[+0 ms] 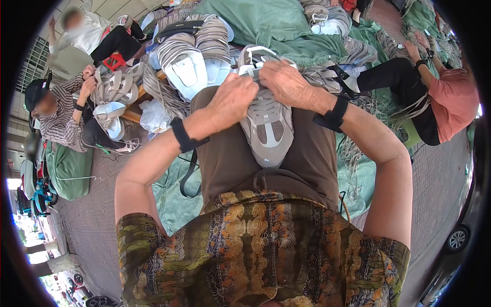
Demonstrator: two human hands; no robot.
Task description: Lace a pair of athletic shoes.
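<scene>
A grey-beige sneaker (268, 130) rests on my lap between my thighs, its toe pointing toward me. Pale shoelaces (265, 105) cross its front below my hands. My left hand (232, 100) is closed at the left side of the shoe's upper eyelets, fingertips pinched together. Opposite it, my right hand (287, 84) is also closed, pinching at the right side of the eyelets. A short pale stretch of lace shows between the two hands; most of what the fingertips grip is hidden by the fingers.
Stacked shoe uppers and pale insoles (186, 71) lie just beyond my knees. A green sheet (261, 20) covers a heap behind them. Loose laces (353, 148) spread at my right. Co-workers sit at left (61, 112) and right (450, 102). A dark car (450, 256) stands at far right.
</scene>
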